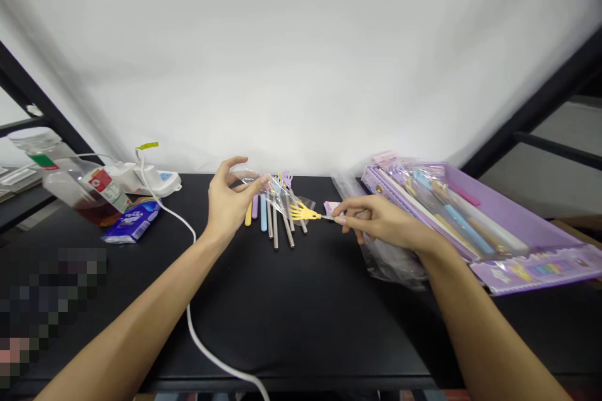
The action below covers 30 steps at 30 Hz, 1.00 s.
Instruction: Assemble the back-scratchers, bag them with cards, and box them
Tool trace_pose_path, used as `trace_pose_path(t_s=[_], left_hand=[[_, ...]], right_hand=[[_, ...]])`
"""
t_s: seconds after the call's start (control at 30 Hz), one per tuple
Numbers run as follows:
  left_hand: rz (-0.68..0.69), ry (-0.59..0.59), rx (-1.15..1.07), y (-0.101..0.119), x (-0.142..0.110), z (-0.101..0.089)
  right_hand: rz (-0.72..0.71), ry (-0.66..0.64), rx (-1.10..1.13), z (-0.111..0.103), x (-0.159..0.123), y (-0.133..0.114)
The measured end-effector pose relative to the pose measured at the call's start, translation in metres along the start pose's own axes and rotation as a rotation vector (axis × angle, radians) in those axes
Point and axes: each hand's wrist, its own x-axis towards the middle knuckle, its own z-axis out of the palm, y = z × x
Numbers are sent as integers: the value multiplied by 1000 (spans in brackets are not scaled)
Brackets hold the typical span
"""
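Note:
My right hand pinches the thin metal rod of a back scratcher whose yellow hand-shaped head points left. In my left hand is a clear plastic sleeve, gripped between thumb and fingers. The sleeve slants down toward the yellow head; I cannot tell whether the head is inside it. Behind and below the sleeve, several more back scratchers lie side by side on the black table, with metal rods and yellow, purple and blue handles. A small printed card shows just beyond my right fingertips.
On the right, an open purple box holds several wrapped back scratchers. Empty clear bags lie beside it. At left are a bottle of brown liquid, a blue tissue packet, a power strip and a white cable.

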Motion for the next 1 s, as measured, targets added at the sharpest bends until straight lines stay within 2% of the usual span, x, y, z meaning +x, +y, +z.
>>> trace_pose_path(t_s=[0.33, 0.5, 0.63, 0.73, 0.87, 0.93, 1.0], left_hand=[[43, -58, -12, 4, -7, 5], [57, -203, -61, -2, -19, 17], [40, -235, -72, -6, -25, 26], [7, -183, -100, -6, -19, 20], [34, -53, -52, -8, -2, 4], [44, -7, -25, -10, 3, -2], [34, -8, -37, -9, 4, -4]], right_hand=[[-58, 116, 88, 10, 3, -4], [-33, 143, 341, 33, 11, -11], [-26, 181, 442, 49, 16, -19], [-33, 61, 469, 41, 10, -23], [-46, -134, 442, 16, -2, -18], [-51, -127, 422, 8, -4, -14], [-57, -73, 398, 6, -3, -11]])
